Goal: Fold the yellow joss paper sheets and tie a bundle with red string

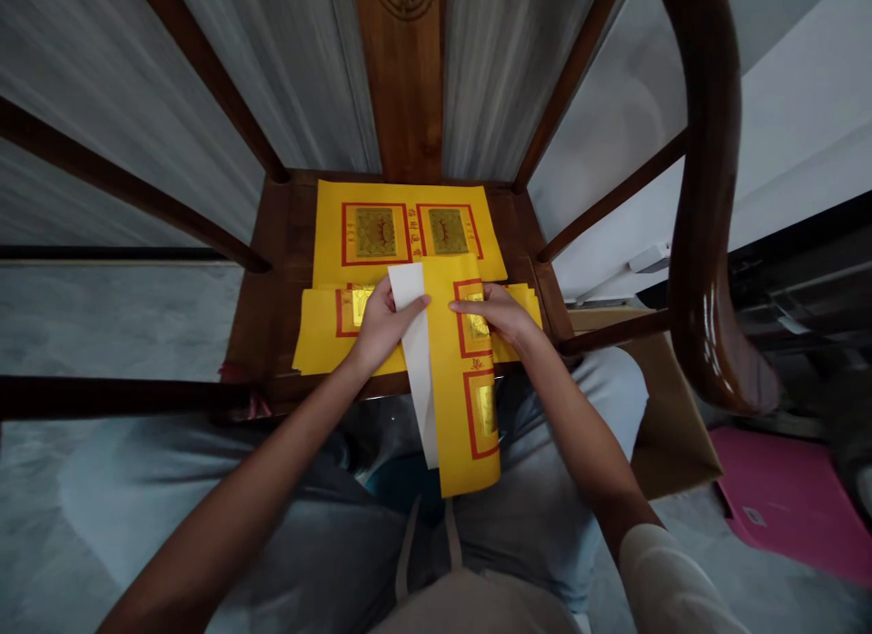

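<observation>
Between my two hands is a yellow joss paper sheet (448, 371) with red frames and gold foil, curled over lengthwise so that a white strip of its underside shows on the left. My left hand (386, 321) pinches the white edge, thumb on top. On the right, my right hand (500, 312) grips the curled side, its thumb lying across the upper foil square. Behind them a flat stack of yellow joss paper (327, 243) lies on the chair seat. Nearer, partly hidden under my hands, rests another pile of yellow sheets (317, 339).
The wooden chair seat (262, 316) carries the paper, with a carved back panel (405, 89) and a curved armrest (708, 207) at right. Below right stand a cardboard box (671, 425) and a pink plastic item (790, 498) on the floor. My knees flank the seat.
</observation>
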Action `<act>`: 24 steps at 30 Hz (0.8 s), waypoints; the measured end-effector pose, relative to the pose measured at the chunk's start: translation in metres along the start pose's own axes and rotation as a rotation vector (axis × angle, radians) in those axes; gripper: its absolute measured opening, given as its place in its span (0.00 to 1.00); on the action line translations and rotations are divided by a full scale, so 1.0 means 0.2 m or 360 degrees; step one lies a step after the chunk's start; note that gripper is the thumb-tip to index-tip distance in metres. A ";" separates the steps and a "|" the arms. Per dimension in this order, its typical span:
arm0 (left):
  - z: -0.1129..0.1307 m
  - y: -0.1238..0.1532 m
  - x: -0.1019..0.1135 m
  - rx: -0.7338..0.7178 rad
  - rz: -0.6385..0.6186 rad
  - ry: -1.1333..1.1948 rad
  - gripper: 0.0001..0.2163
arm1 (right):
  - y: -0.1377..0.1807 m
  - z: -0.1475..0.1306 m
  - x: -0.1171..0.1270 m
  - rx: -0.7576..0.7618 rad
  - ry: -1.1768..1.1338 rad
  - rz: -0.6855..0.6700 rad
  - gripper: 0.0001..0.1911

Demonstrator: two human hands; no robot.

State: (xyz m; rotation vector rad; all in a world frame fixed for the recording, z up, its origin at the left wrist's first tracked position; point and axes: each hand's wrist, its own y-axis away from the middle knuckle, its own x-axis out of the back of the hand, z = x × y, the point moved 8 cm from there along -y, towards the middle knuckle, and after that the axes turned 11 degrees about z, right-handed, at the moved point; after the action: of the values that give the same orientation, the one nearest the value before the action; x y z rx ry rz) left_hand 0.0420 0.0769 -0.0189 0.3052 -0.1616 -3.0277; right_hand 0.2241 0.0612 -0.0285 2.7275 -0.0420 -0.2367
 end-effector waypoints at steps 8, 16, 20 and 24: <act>0.00 -0.04 0.04 0.0029 0.0086 -0.0015 0.29 | 0.00 -0.03 0.00 0.0188 0.0194 0.0095 0.34; -0.04 -0.05 0.02 -0.0001 0.0030 -0.0055 0.29 | 0.01 -0.04 -0.03 0.0097 0.0071 -0.0049 0.27; -0.04 -0.04 0.03 0.0026 0.0031 -0.0068 0.28 | -0.01 -0.03 -0.01 0.0140 0.0016 0.0028 0.30; -0.01 -0.03 0.07 0.0034 0.0115 -0.0140 0.24 | -0.03 -0.02 0.01 0.0178 0.0006 0.0110 0.33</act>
State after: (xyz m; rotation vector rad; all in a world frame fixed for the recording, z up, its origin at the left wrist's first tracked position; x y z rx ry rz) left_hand 0.0290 0.0821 -0.0249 0.1639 -0.2067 -2.9706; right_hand 0.2266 0.0675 -0.0276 2.8315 -0.1522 -0.2150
